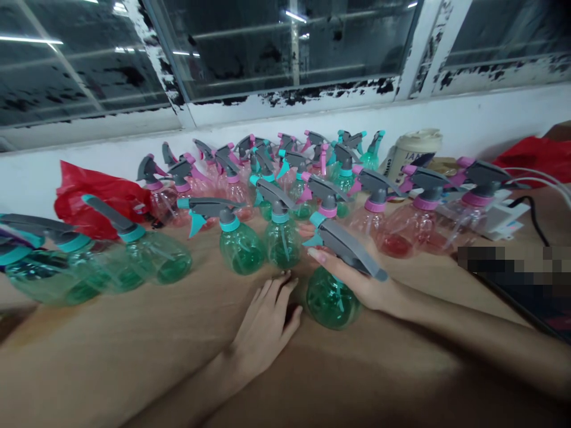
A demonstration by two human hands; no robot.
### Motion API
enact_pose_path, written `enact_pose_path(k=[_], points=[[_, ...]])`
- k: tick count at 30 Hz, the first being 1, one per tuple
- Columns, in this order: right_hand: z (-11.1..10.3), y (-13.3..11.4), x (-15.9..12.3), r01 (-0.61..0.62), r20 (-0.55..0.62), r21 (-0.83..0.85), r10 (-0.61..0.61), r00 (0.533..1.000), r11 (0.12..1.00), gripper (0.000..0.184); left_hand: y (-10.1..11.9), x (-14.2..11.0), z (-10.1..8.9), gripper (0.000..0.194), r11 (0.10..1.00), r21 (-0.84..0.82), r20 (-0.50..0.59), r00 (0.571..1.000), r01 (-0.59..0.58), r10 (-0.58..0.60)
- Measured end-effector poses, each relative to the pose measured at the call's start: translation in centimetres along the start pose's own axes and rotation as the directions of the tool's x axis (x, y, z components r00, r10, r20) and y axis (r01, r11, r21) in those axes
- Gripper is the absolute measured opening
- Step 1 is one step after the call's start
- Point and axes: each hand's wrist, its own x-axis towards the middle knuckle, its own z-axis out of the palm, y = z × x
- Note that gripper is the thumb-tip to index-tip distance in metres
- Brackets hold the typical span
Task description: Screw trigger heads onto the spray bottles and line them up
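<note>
My right hand (357,279) is wrapped round the grey sprayer head of a green spray bottle (331,303) that stands on the wooden table (134,356) in front of me. My left hand (265,324) lies flat on the table just left of that bottle, fingers stretched out and holding nothing. Two more green bottles (241,246) stand close behind my hands.
Several green and pink spray bottles (285,172) crowd the table up to the white wall under the windows. A red plastic bag (96,199) lies at the left, another red bag (535,154) at the far right. A beige jar (413,148) and white cables (535,178) sit right.
</note>
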Motion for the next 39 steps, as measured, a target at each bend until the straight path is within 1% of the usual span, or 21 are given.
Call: enact_pose_path(k=[1,4,6,7,9,11,14,18,22,26,29,33,36,39], points=[[0.0,0.0,0.0,-0.005,0.001,-0.018,0.005,1.000,1.000,0.011,0.0,0.0,0.0,0.040,1.000,0.003,0.001,1.000,-0.001,0.001],[-0.1,-0.2,0.1,-0.017,0.001,-0.055,0.017,1.000,0.998,0.016,0.0,0.0,0.0,0.040,1.000,0.015,0.014,1.000,0.004,-0.004],[0.0,-0.2,0.1,-0.015,-0.005,-0.045,0.015,1.000,0.999,0.009,-0.1,0.0,0.1,0.040,1.000,0.017,0.016,1.000,0.008,-0.008],[0.0,-0.2,0.0,-0.013,-0.009,-0.032,0.012,1.000,0.999,0.009,-0.1,0.0,0.1,0.040,1.000,0.014,0.011,1.000,0.005,-0.005],[0.2,-0.2,-0.1,-0.013,-0.011,-0.004,0.013,1.000,1.000,0.018,-0.1,0.0,0.1,0.041,1.000,0.009,0.003,1.000,-0.003,0.003],[0.2,-0.1,-0.1,-0.019,-0.007,0.017,0.019,1.000,1.000,0.021,-0.1,0.0,0.1,0.040,1.000,0.007,0.006,1.000,-0.005,0.005],[0.2,-0.2,-0.1,-0.023,0.000,0.018,0.023,1.000,1.000,0.018,0.0,0.0,0.0,0.041,1.000,0.008,0.024,1.000,0.004,-0.004],[-0.1,-0.4,0.1,0.010,0.012,-0.027,-0.009,1.000,1.000,0.012,0.0,0.0,0.0,0.040,1.000,0.012,0.044,0.999,0.012,-0.012],[-0.1,-0.7,0.2,0.009,-0.006,-0.067,-0.010,1.000,0.998,0.006,-0.2,0.0,0.0,0.035,1.000,0.024,0.054,0.998,-0.015,0.014],[0.0,-0.9,0.4,0.022,-0.018,-0.114,-0.024,1.000,0.993,0.018,-0.4,0.0,0.1,0.035,0.999,0.026,0.044,0.998,-0.037,0.036],[-0.2,-0.9,0.4,0.039,0.003,-0.125,-0.039,0.999,0.991,0.019,-0.5,0.0,0.2,0.035,0.999,0.025,0.035,0.999,-0.033,0.032],[-0.4,-1.0,0.5,0.045,0.044,-0.136,-0.040,0.998,0.990,0.010,-0.8,0.1,0.1,0.039,0.999,-0.026,0.016,0.999,-0.041,0.041],[-0.6,-1.2,0.6,0.021,0.069,-0.103,-0.014,0.998,0.994,0.018,-0.8,0.3,-0.4,0.038,0.995,-0.101,0.009,1.000,-0.024,0.025],[-0.6,-1.4,0.6,0.019,0.082,-0.098,-0.011,0.997,0.995,0.024,-0.3,0.6,-1.3,0.033,0.986,-0.167,-0.002,1.000,-0.006,0.006]])
